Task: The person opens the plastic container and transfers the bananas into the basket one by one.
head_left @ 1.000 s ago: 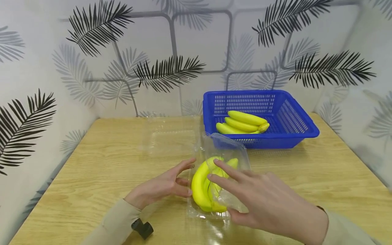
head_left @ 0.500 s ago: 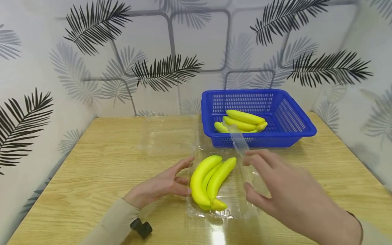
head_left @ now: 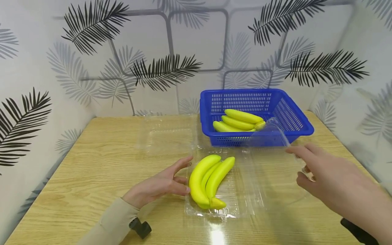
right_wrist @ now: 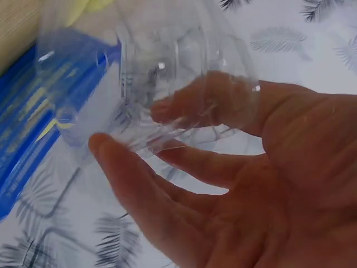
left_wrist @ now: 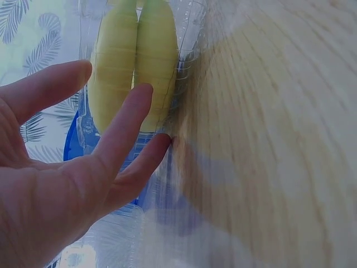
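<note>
A clear plastic clamshell box (head_left: 231,194) lies on the table with its lid (head_left: 269,166) swung up and out to the right. Inside its base is a bunch of yellow bananas (head_left: 199,183), stem end toward me. My left hand (head_left: 162,185) rests at the box's left side, fingers extended, fingertips right at the wall; the left wrist view shows them beside the bananas (left_wrist: 114,72). My right hand (head_left: 330,178) holds the lid's outer edge. In the right wrist view the thumb and fingers lie on either side of the clear lid (right_wrist: 145,61).
A blue slotted basket (head_left: 218,139) stands behind the box at the back right, with more bananas (head_left: 242,119) in it. Another open clear container (head_left: 171,132) sits left of the basket. A leaf-patterned wall covering (head_left: 196,37) closes off the table's back.
My right hand has moved right, swinging the lid from over the bananas outward and uncovering them. My left hand has stayed at the box's left side.
</note>
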Demonstrator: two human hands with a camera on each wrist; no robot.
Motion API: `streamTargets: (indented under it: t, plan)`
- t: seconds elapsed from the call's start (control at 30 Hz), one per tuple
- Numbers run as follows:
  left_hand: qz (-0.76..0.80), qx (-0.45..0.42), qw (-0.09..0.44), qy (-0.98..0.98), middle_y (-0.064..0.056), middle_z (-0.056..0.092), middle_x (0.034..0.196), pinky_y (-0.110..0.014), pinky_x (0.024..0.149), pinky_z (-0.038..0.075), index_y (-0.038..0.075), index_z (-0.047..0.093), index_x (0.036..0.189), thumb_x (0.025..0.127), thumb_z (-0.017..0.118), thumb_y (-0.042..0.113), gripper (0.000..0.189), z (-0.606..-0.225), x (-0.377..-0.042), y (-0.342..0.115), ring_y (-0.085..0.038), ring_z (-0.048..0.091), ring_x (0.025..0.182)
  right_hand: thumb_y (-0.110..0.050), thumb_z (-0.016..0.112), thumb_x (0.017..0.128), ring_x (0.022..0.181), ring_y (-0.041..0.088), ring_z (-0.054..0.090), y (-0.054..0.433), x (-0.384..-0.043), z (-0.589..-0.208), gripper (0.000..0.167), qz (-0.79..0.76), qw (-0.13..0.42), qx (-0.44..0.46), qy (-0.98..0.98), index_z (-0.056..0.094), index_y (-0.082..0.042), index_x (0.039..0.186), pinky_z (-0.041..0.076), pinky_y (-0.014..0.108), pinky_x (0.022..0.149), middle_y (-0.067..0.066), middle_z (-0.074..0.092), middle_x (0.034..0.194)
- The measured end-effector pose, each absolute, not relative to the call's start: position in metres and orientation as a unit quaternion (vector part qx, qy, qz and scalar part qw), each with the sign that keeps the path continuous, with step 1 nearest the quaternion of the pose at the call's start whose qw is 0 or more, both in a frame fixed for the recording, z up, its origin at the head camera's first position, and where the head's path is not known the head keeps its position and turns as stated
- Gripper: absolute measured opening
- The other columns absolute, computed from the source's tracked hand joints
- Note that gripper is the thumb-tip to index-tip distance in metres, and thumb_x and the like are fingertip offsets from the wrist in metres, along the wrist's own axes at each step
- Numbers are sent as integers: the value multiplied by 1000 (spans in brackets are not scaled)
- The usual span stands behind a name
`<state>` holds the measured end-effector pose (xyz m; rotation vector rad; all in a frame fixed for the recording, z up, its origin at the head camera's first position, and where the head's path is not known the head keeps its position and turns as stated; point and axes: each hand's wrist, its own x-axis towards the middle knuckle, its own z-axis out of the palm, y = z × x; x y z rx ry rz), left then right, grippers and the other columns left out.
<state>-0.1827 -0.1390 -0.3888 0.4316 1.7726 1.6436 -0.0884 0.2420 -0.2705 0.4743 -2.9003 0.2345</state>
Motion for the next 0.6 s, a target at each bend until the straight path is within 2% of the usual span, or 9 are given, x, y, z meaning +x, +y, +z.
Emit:
streamTargets:
  t: [0.1, 0.2, 0.27, 0.33, 0.4, 0.47, 0.6]
  plan:
    - [634, 166, 339, 675, -4, 5, 163, -43, 96, 49, 28, 17, 158, 83, 75, 5, 97, -388, -183, -139, -33, 45, 131, -4, 71, 83, 67, 14, 59, 257, -93, -281, 58, 70, 51, 136, -987, 50, -8, 137, 38, 27, 45, 15, 55, 125]
    - [639, 166, 342, 669, -5, 4, 163, -43, 96, 49, 27, 16, 158, 84, 74, 4, 97, -389, -183, -140, -34, 45, 131, 1, 70, 81, 52, 11, 44, 266, -95, -295, 59, 61, 33, 124, -990, 50, -2, 136, 35, 27, 43, 18, 51, 126]
    - [640, 165, 342, 668, -4, 4, 163, -43, 95, 49, 27, 17, 158, 84, 74, 4, 97, -389, -184, -140, -34, 45, 131, 3, 67, 80, 48, 11, 38, 270, -96, -304, 59, 62, 27, 118, -991, 49, -2, 136, 32, 27, 41, 19, 48, 130]
    - [641, 166, 340, 668, -4, 4, 163, -43, 95, 49, 27, 17, 158, 84, 74, 3, 97, -389, -184, -141, -34, 46, 130, 5, 68, 78, 47, 12, 37, 275, -97, -312, 60, 61, 28, 120, -991, 50, -1, 135, 32, 28, 41, 22, 48, 130]
    - [641, 166, 339, 669, -4, 4, 163, -43, 95, 49, 27, 17, 158, 83, 74, 4, 97, -389, -184, -140, -34, 46, 130, 5, 70, 76, 49, 13, 40, 279, -98, -321, 59, 55, 26, 127, -990, 51, 1, 133, 35, 29, 43, 25, 49, 127]
    - [639, 167, 340, 669, -4, 4, 163, -43, 95, 50, 27, 17, 158, 84, 74, 4, 97, -389, -184, -140, -33, 46, 130, 5, 74, 73, 55, 17, 49, 283, -100, -329, 58, 45, 26, 139, -989, 54, 2, 128, 41, 32, 46, 26, 52, 121]
    - [636, 167, 341, 672, -4, 5, 163, -43, 95, 50, 27, 17, 158, 84, 74, 5, 96, -389, -184, -140, -33, 46, 130, 0, 81, 68, 77, 31, 61, 289, -101, -348, 55, 20, 35, 159, -987, 61, 2, 119, 51, 42, 53, 22, 57, 110]
